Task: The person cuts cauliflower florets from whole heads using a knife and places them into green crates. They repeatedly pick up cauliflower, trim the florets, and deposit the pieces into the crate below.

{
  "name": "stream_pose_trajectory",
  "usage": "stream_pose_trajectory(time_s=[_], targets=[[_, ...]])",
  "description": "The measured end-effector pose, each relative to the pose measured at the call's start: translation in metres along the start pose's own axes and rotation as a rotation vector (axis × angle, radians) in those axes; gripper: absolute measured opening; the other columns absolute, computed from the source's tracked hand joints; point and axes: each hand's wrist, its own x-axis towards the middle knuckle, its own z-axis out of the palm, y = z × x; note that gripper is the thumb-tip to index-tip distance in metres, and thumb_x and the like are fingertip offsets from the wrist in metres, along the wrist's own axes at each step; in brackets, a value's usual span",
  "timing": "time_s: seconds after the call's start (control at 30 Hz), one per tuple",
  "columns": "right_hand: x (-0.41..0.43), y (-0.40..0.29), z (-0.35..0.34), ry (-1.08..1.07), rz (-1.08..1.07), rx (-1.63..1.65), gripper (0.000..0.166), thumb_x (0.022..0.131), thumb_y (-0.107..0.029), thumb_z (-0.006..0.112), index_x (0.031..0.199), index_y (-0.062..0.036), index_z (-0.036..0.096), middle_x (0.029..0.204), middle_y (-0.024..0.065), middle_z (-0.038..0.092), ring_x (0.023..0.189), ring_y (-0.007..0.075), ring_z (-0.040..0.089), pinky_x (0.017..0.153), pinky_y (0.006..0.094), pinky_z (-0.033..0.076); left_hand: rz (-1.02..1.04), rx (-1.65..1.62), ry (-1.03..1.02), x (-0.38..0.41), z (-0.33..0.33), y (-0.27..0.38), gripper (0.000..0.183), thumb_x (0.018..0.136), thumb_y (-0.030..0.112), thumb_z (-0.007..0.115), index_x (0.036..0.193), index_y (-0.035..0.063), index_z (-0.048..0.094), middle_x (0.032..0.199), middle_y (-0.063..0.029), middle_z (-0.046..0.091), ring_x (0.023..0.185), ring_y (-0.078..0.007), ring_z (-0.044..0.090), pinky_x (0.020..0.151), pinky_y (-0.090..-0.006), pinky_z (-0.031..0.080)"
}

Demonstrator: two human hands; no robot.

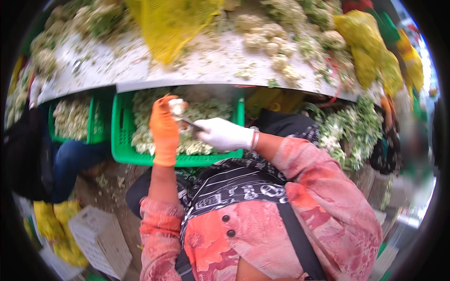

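Observation:
My left hand [164,131], in an orange glove, holds a small white cauliflower piece [177,106] between its fingers. In a white glove, my right hand [225,134] grips a knife [190,123] by its dark handle, and the blade reaches to the piece. Both hands are above a green plastic basket [179,161] filled with cut cauliflower florets [197,147]. Past the basket, a pale worktable [133,73] carries cauliflower heads [255,38], scattered crumbs and a yellow mesh bag [172,28] that hangs towards its near edge.
At the left sits a person in dark clothes and jeans [70,168], beside another green basket of florets [72,117]. Leafy trimmings [358,133] are heaped at the right, with full yellow mesh bags [362,45] behind. White crates [100,242] stand at lower left; another person's orange-gloved hand [387,107] shows far right.

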Motion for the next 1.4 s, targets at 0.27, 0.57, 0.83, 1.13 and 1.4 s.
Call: stream_pose_trajectory(time_s=[0.27, 0.57, 0.83, 1.13, 1.4], targets=[[-0.008, 0.032, -0.025, 0.055, 0.169, 0.163, 0.031, 0.095, -0.027, 0.053, 0.105, -0.0002, 0.064, 0.076, 0.0118, 0.064, 0.068, 0.025, 0.066, 0.064, 0.0397, 0.055, -0.149, 0.264, -0.107, 0.007, -0.005, 0.016, 0.045, 0.101, 0.017, 0.059, 0.141, -0.0002, 0.05, 0.127, -0.0145, 0.066, 0.101, -0.0211, 0.068, 0.08, -0.0296, 0.054], [-0.1, 0.114, -0.173, 0.973, 0.499, -0.893, 0.046, 0.086, -0.032, 0.07, 0.126, -0.0126, 0.063, 0.106, 0.0142, 0.068, 0.108, 0.0357, 0.064, 0.095, 0.0456, 0.05, -0.073, 0.389, -0.192, 0.012, 0.01, 0.011, 0.041, 0.1, 0.024, 0.064, 0.133, 0.0001, 0.06, 0.123, -0.0146, 0.069, 0.111, -0.0193, 0.065, 0.095, -0.0319, 0.049], [-0.096, 0.119, -0.184, 0.956, 0.601, -0.755, 0.042, 0.081, -0.038, 0.074, 0.111, -0.0093, 0.067, 0.104, 0.0156, 0.068, 0.101, 0.0355, 0.066, 0.089, 0.0468, 0.052, -0.231, 0.243, -0.34, 0.004, 0.04, 0.029, 0.04, 0.104, 0.028, 0.058, 0.136, 0.0034, 0.06, 0.126, -0.0124, 0.067, 0.112, -0.0211, 0.066, 0.093, -0.0324, 0.052], [-0.048, -0.016, -0.001, 0.776, -0.213, -0.157, 0.042, 0.091, -0.027, 0.074, 0.122, -0.0016, 0.063, 0.116, 0.0161, 0.067, 0.1, 0.0292, 0.068, 0.088, 0.0374, 0.055, -0.532, -0.838, -0.322, -0.011, 0.05, -0.004, 0.057, 0.099, 0.051, 0.059, 0.144, 0.0191, 0.047, 0.131, -0.011, 0.062, 0.123, -0.0313, 0.058, 0.101, -0.0585, 0.048], [-0.083, -0.013, -0.002, 0.555, 0.075, 0.049, 0.046, 0.096, -0.014, 0.056, 0.139, -0.0015, 0.045, 0.106, 0.0189, 0.067, 0.084, 0.0255, 0.069, 0.068, 0.0358, 0.056, -0.353, -0.82, -0.233, -0.022, 0.013, 0.024, 0.045, 0.103, 0.047, 0.054, 0.136, 0.0172, 0.047, 0.122, -0.0134, 0.063, 0.108, -0.0362, 0.065, 0.084, -0.0571, 0.058]])
